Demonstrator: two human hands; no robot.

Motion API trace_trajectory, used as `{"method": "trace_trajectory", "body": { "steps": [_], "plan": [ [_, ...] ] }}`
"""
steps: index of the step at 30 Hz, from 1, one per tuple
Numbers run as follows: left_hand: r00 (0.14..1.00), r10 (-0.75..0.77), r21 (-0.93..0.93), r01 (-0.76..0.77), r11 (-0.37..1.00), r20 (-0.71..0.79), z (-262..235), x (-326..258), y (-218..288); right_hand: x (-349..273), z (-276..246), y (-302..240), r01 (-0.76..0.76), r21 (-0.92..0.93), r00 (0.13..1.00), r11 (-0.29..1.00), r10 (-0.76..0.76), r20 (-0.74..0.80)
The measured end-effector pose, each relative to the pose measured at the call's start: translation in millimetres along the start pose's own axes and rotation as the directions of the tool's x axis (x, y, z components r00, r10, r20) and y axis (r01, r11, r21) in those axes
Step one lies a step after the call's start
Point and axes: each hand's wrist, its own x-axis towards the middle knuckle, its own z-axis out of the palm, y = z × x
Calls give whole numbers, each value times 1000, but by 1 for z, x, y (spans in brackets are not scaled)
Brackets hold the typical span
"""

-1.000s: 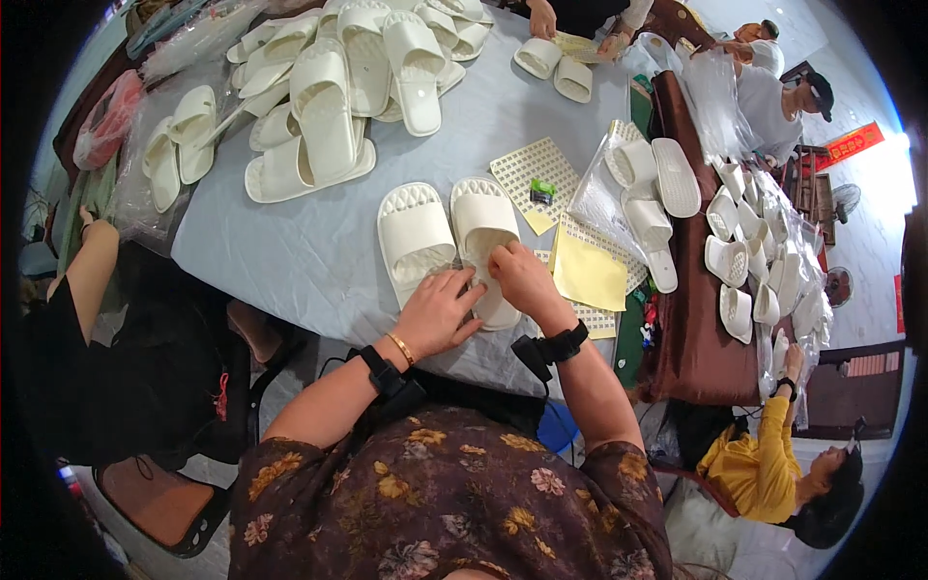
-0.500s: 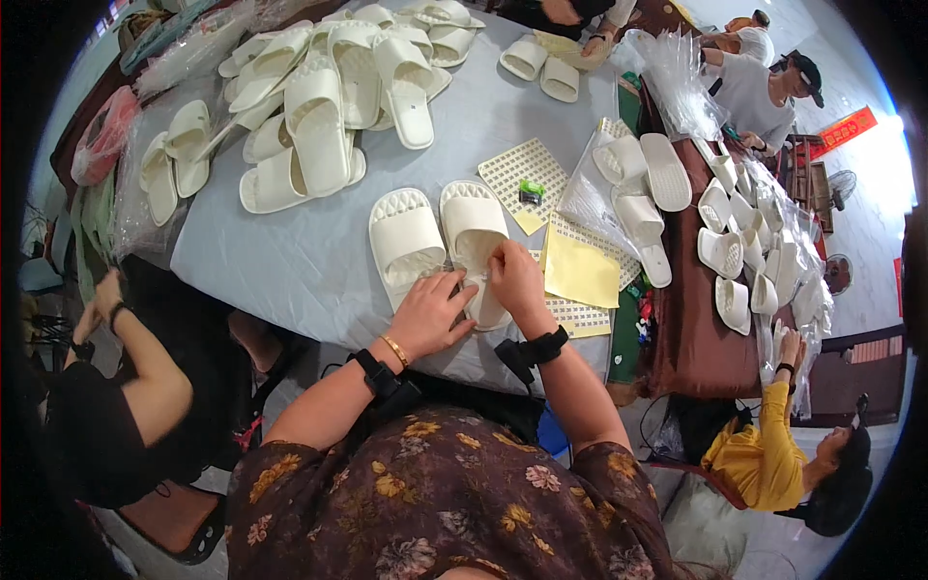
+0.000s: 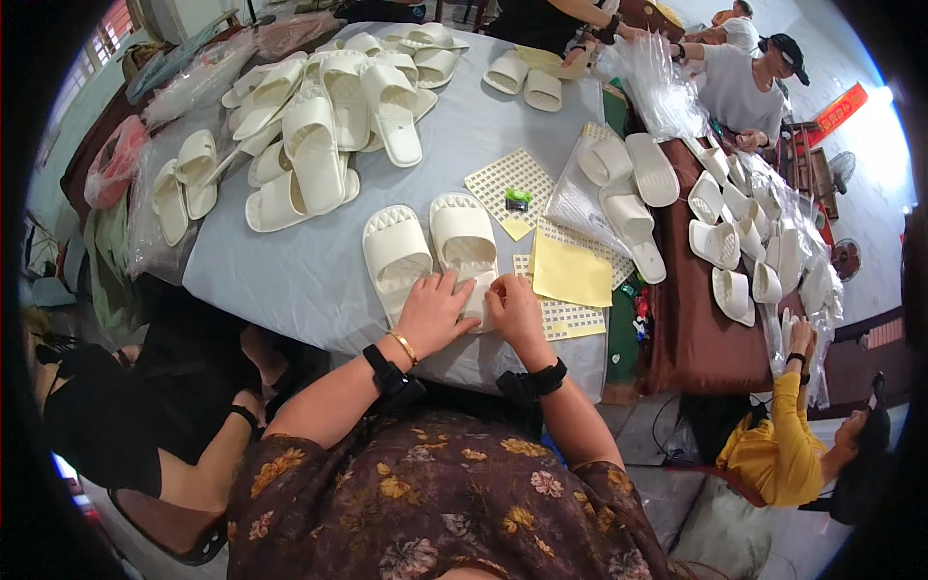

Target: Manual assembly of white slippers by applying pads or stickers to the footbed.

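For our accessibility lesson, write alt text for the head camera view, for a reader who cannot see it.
Seen from above, a person's left hand and right hand rest on the heel ends of a pair of cream slippers on a grey table. A heap of matching slippers lies farther back, with yellow paper and perforated sheets to the right.

The grey-covered worktop (image 3: 309, 280) is pretty much buried: cream slippers heaped (image 3: 329, 116) at upper left, one pair (image 3: 430, 251) laid flat mid-frame, perforated white mats (image 3: 509, 179) and a yellow sheet (image 3: 570, 274) spread just right of it.
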Motion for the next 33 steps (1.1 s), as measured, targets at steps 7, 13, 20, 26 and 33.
{"method": "trace_trajectory", "body": {
  "steps": [7, 13, 20, 26, 33],
  "plan": [
    [933, 219, 216, -160, 963, -286, 11, -1, -4, -24, -5, 3, -32, 107, 999, 994, 34, -20],
    [995, 61, 78, -54, 995, -84, 3, 8, 9, -36, -5, 0, -45, 152, 998, 987, 50, -29],
    [946, -50, -239, -30, 970, -321, -2, 19, -11, -36, -5, 2, -36, 191, 998, 981, 46, -49],
    [970, -132, -191, 93, 977, -204, -11, -22, -24, -33, -4, 2, -34, 181, 996, 983, 48, -71],
    [941, -216, -24, 218, 976, -261, 16, 1, -15, -39, -1, 9, 35, 166, 991, 986, -12, -134]
  ]
}}
